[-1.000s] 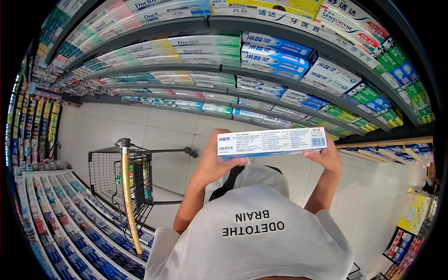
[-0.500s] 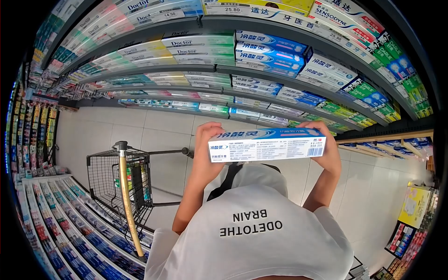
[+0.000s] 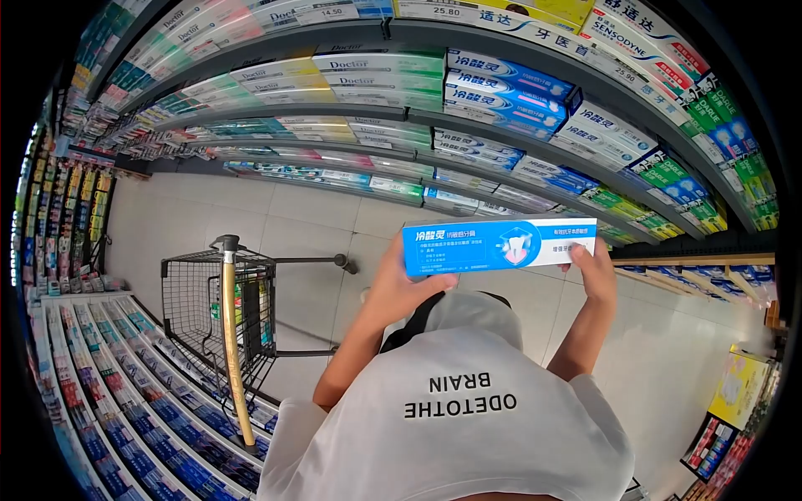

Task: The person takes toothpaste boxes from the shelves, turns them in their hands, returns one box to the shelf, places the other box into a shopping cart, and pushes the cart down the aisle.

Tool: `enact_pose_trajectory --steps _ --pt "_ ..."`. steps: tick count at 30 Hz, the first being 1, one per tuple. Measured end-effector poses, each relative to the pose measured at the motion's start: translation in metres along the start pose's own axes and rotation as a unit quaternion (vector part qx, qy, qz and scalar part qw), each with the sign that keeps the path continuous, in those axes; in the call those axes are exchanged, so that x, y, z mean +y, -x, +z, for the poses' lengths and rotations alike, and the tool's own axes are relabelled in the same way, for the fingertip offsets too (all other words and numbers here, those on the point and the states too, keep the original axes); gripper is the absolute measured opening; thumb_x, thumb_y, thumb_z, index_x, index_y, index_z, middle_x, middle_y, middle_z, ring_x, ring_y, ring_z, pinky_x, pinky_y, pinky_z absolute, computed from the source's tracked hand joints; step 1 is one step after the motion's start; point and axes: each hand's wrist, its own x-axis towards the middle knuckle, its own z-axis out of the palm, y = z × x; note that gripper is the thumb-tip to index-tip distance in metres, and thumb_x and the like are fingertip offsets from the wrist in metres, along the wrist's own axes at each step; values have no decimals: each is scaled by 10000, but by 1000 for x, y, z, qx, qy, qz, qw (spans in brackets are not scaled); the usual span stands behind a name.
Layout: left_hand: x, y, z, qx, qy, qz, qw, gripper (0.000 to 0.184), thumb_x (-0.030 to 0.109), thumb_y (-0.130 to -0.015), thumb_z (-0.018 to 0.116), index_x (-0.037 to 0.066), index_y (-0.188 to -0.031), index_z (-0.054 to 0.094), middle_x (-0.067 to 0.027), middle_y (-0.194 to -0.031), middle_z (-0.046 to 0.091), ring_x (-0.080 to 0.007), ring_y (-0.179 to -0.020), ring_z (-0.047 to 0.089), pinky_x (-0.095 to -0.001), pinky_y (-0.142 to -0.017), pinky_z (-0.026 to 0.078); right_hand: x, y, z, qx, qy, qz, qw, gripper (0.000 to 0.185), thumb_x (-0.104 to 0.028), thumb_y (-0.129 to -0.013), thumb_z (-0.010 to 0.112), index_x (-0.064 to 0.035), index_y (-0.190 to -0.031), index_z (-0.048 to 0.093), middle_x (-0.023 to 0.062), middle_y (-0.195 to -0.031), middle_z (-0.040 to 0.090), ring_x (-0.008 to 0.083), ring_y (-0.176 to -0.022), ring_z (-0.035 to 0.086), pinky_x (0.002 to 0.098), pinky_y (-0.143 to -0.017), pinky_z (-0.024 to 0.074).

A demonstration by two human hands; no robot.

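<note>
A long toothpaste box (image 3: 468,244) is held level before my chest. Its bright blue face, with a tooth picture and a white right end, is turned toward me. My left hand (image 3: 409,280) is closed around the left end, the thumb along the lower edge and the other fingers hidden behind. At the right end, my right hand (image 3: 595,271) grips the lower corner, a fingertip showing on the white part. Beyond the box, similar blue toothpaste boxes (image 3: 505,100) are stacked on the shelf.
A black wire shopping cart (image 3: 213,292) with a tan handle stands to my left, goods inside it. Shelves (image 3: 276,117) of toothpaste curve across the front. A slanted display (image 3: 142,401) lies at lower left, and a yellow package (image 3: 742,388) sits at right.
The box has been turned from its white printed side to its blue tooth-picture face. Both hands have shifted their hold on its ends. The view has moved slightly, shifting the surroundings.
</note>
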Motion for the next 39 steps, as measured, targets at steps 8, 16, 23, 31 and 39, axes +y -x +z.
enact_pose_trajectory --steps 8,16,23,31,39 --pt "11 0 4 2 0 -9 1000 520 135 -729 730 -7 -1130 432 -81 -945 576 -115 -809 571 -256 -689 481 -4 -2 4 -17 8 3 1000 396 -339 -802 614 24 -949 555 88 -770 580 129 -673 529 251 -589 431" --pt "1 1 4 14 -20 27 999 522 121 -728 730 -9 -1132 425 -77 -945 561 -117 -807 569 -258 -690 478 -4 -6 6 -27 4 9 1000 394 -346 -808 604 17 -948 551 84 -770 570 125 -674 519 248 -589 417" --pt "9 1 5 10 -19 11 1000 522 151 -727 738 -9 -1119 434 -85 -962 555 -130 -824 569 -267 -715 471 -2 -7 8 -23 -3 22 999 379 -345 -808 598 9 -935 552 69 -730 551 121 -651 502 243 -578 398" --pt "2 0 5 18 -55 0 998 546 168 -729 740 -30 -1125 421 -93 -968 562 -139 -870 561 -272 -753 461 7 -12 5 -46 -8 33 998 361 -371 -816 583 -17 -879 556 48 -694 545 108 -635 491 237 -570 388" --pt "1 0 5 18 -58 -23 998 570 194 -723 749 -49 -1121 421 -113 -986 562 -152 -892 558 -282 -778 456 10 -13 7 -50 -10 46 998 354 -372 -830 569 -23 -888 553 42 -690 542 103 -626 484 233 -566 387"
